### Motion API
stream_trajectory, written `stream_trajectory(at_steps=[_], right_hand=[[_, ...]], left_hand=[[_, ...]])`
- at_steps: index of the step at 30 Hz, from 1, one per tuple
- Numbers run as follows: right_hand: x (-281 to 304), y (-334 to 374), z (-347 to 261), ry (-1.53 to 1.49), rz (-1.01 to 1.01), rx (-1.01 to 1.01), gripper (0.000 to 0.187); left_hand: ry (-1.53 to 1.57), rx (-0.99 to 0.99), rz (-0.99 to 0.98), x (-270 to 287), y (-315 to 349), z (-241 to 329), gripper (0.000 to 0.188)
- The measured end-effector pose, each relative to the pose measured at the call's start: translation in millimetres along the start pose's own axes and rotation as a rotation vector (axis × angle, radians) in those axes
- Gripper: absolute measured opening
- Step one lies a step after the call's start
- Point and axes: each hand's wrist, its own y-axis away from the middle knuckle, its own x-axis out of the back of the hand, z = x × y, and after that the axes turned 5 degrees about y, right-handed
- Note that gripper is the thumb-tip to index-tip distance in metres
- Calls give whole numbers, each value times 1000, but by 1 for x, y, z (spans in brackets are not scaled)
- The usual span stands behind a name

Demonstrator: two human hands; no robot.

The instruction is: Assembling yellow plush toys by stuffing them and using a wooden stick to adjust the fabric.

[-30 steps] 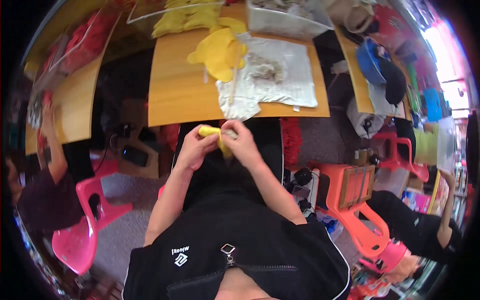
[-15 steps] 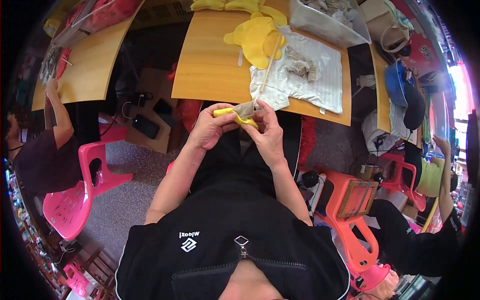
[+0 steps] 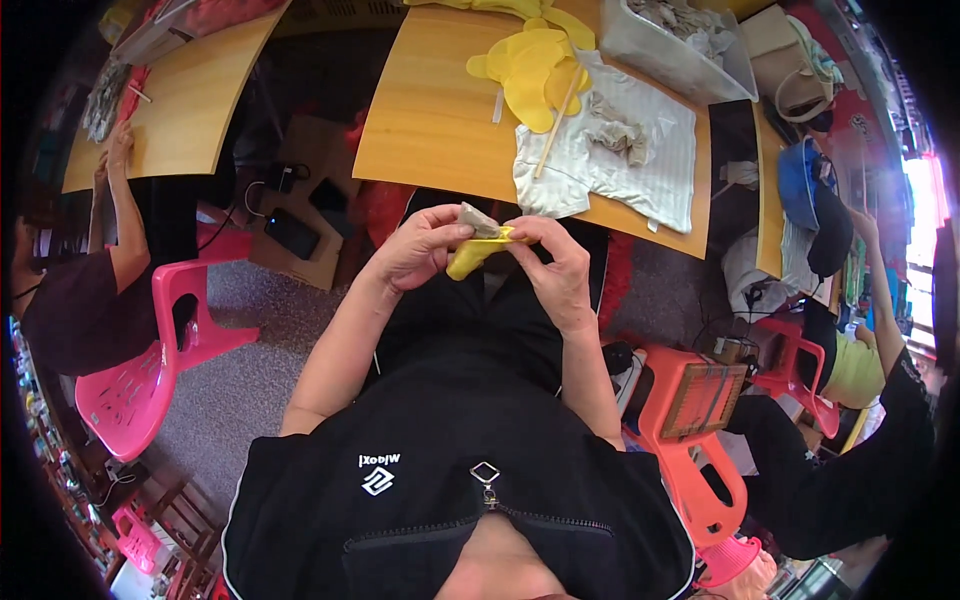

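Around the middle of the frame, the left hand [image 3: 425, 250] pinches a small beige fabric scrap [image 3: 479, 220] between thumb and fingers; whether it also grips the small, rounded, soft yellow fabric piece [image 3: 470, 260] beneath, I cannot tell. That yellow piece hangs between both hands, above the dark lap, and the right hand [image 3: 552, 262] grasps its right end with thumb and forefinger. Working well here probably means a light but steady pinch on both sides — enough tension to hold the yellow edge flat, without stretching it or letting the beige scrap bunch. At far left, a glossy pink plastic chair [image 3: 125, 400] stands well apart. Across the upper middle lies a yellow-brown wooden table [image 3: 425, 120], bearing flat, rounded yellow fabric shapes [image 3: 520, 70], then a thin pale wooden stick [image 3: 558, 122] lying across a white ribbed cloth [image 3: 665, 185], with crumpled beige scraps [image 3: 625, 142] on top. The cloth's lower corner overhangs the table edge just beyond the hands — it could snag a reaching finger. A translucent plastic bin [image 3: 690, 72] sits at upper right.
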Motion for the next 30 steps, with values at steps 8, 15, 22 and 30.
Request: stream_trajectory(at_steps=[8, 15, 22, 30], right_hand=[[0, -1, 0, 38, -1, 77, 18], [-1, -2, 0, 59, 0, 104, 14], [-2, 0, -13, 150, 160, -86, 11], [-23, 9, 1, 155, 123, -185, 10]], left_hand=[[-76, 101, 31, -13, 2, 10, 18], [-284, 36, 146, -6, -5, -2, 11], [-211, -106, 282, -21, -8, -10, 22], [-460, -253, 299, -24, -8, -24, 22]])
